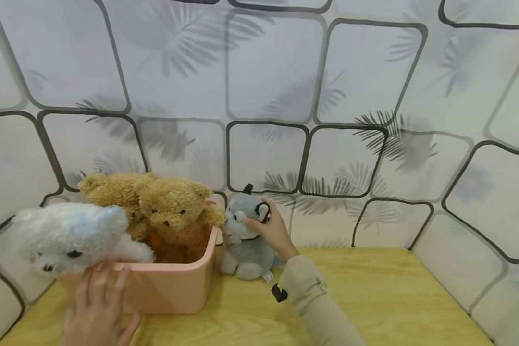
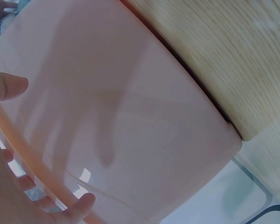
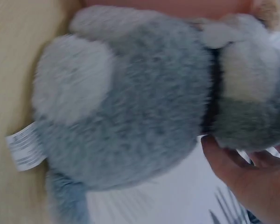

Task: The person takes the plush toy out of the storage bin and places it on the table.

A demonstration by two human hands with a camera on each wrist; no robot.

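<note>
My right hand (image 1: 274, 228) grips the head of a grey and white plush toy (image 1: 253, 257), with the thumb on its face and the fingers behind the ear. Seated upright on the table, the toy has a dark collar band (image 3: 212, 93) and a white tag (image 3: 27, 147). My left hand (image 1: 96, 300) rests at the front rim of a pink bin (image 1: 168, 288), its thumb spread out from the wall. Above those fingers, a white plush toy (image 1: 75, 235) leans over the rim. Two brown teddy bears (image 1: 173, 202) fill the back of the bin.
Wood-grain table surface (image 1: 393, 293) extends to the right of the grey toy. A patterned cloth wall (image 1: 268, 158) rises directly behind the bin and continues along both sides. One bear's paw (image 1: 216, 215) hangs over the bin's right rim beside the grey toy's face.
</note>
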